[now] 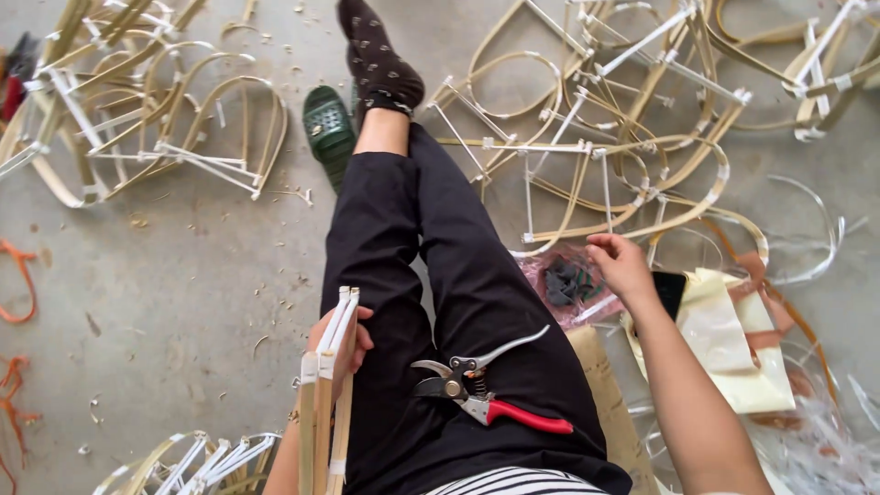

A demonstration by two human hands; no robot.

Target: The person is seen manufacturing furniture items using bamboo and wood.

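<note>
My left hand (341, 337) is closed round a bundle of pale bamboo strips with white ties (325, 394), upright beside my thigh. My right hand (621, 264), fingers loosely open and empty, hovers over a clear plastic bag of dark small parts (566, 282). Red-handled pruning shears (486, 390) lie open on my lap and could slide off and nick my leg. Grey concrete floor (183, 275), shavings, bent bamboo frames (605, 119) all round.

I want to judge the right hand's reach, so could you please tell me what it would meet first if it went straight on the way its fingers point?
Probably the clear plastic bag of small dark pieces: the right hand hovers at its edge, fingers pointing toward it. Depth is unclear.
</note>
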